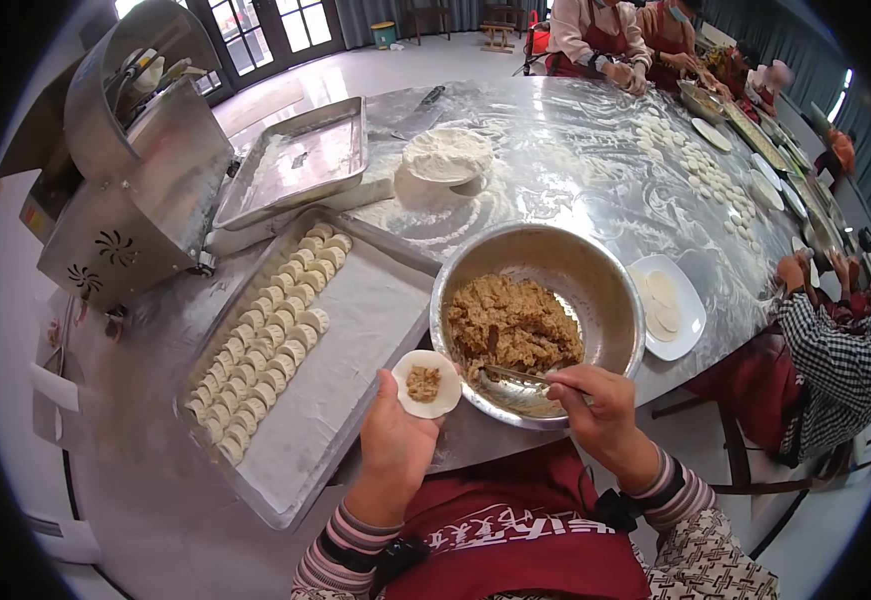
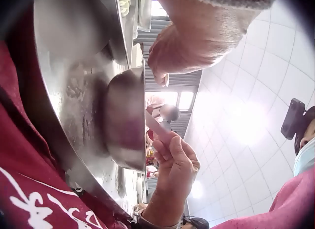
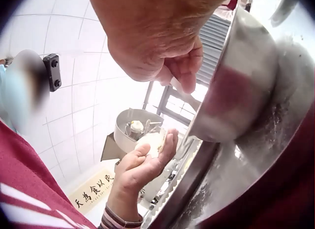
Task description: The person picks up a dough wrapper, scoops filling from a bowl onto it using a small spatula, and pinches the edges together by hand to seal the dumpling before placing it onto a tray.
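My left hand (image 1: 397, 450) holds a round dumpling wrapper (image 1: 443, 398) beside the near left rim of the steel bowl (image 1: 610, 280). A small mound of minced filling (image 1: 422, 382) sits in the wrapper's middle. The thumb lies along one edge, and the fingers are mostly hidden beneath. Over the bowl's near right rim, my right hand (image 1: 605, 412) grips a flat, narrow spatula (image 1: 515, 376). Its tip reaches down to the brown filling (image 1: 510, 325) heaped in the bowl. In the left wrist view the spatula (image 2: 158, 126) shows as a pale flat strip above the rim.
Left of the bowl, a lined tray (image 1: 355, 330) carries rows of shaped dumplings (image 1: 265, 340). A plate (image 1: 692, 315) of wrappers stands right of the bowl. Behind are a flour bowl (image 1: 447, 155), another tray (image 1: 300, 160) and a steel machine (image 1: 140, 170). Other people work along the far right side.
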